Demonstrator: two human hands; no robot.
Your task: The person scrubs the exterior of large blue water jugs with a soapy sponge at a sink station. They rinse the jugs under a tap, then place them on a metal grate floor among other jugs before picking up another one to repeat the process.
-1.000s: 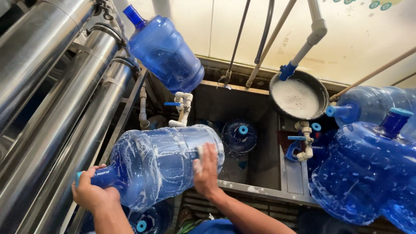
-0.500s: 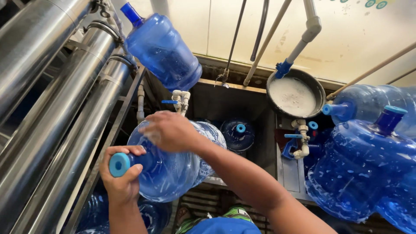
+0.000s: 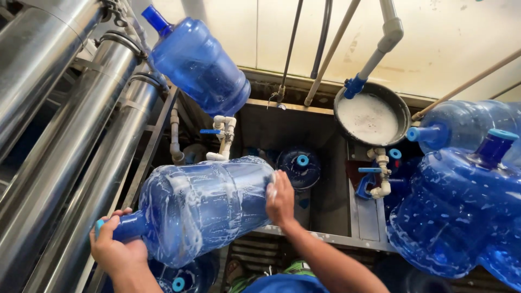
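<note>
Over the dark wash basin (image 3: 304, 122), your left hand (image 3: 116, 247) grips the soapy jug (image 3: 203, 206) by its neck, your right hand (image 3: 280, 198) lies flat on its base; slippery, probably light.

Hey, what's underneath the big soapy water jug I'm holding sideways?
Under the soapy jug, another blue jug with a light-blue cap shows near the bottom edge, beside a slatted metal grate. Whatever lies directly beneath the jug's body is covered.
</note>
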